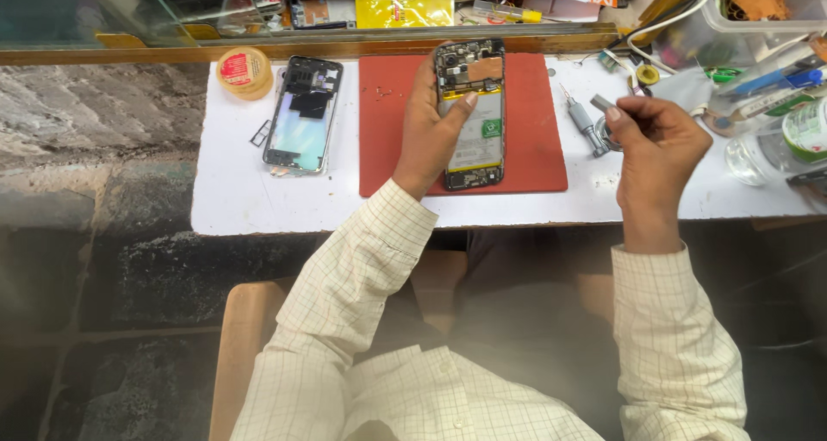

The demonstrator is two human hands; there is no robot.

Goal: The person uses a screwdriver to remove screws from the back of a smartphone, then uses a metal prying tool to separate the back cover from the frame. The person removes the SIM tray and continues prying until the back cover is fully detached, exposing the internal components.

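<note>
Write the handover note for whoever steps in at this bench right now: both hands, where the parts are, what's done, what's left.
Left hand: holds the opened phone over the red mat, thumb on its battery; back already off, circuit board exposed.
Right hand: pinches a small metal tool to the right of the mat, apart from the phone.
Back cover lies inside-up on the white table, left of the mat, next to a round tape roll.
Screwdriver lies between the mat and the right hand.
Done: phone opened.
Left: inside work and closing up; the cover is not yet back on.
</note>
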